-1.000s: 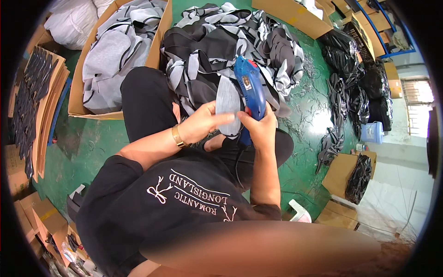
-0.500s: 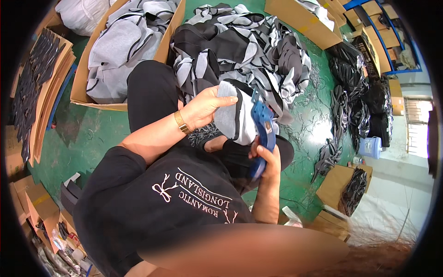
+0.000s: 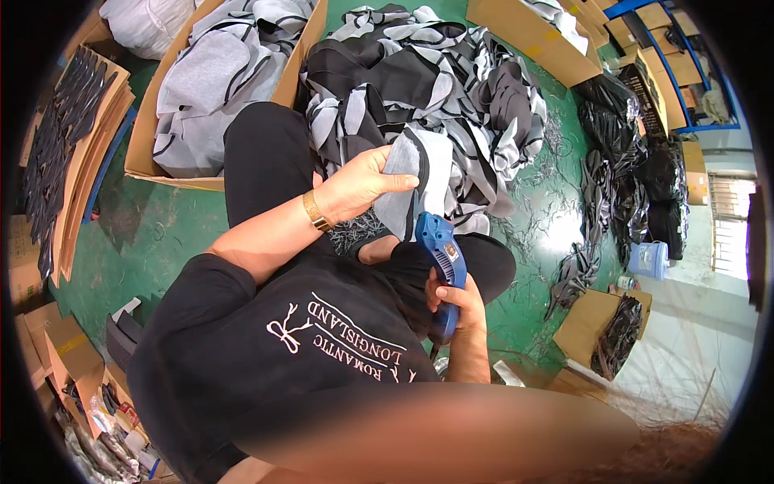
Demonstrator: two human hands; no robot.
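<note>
My left hand (image 3: 355,189) pinches a grey and white fabric piece (image 3: 436,165) by its edge, with the thumb on top. My right hand (image 3: 462,304) is wrapped round the handle of a blue handheld electric cutter (image 3: 438,242). The cutter's head points up at the lower part of the fabric, close below my left thumb; whether its blade touches the cloth I cannot tell. Just beyond lies a big heap of black, grey and white fabric pieces (image 3: 395,68) on the floor.
A cardboard box (image 3: 292,68) of grey fabric pieces stands left of the heap, another box (image 3: 528,44) at the far right. Thin trimmings (image 3: 538,189) litter the green floor. Black plastic bags (image 3: 609,117) line the right side. Stacked cardboard with black strips (image 3: 68,133) stands at the left.
The cutter has come down and left, from the fabric's right side to its lower part. The fabric has turned, showing more of its white face. My left hand has hardly moved.
</note>
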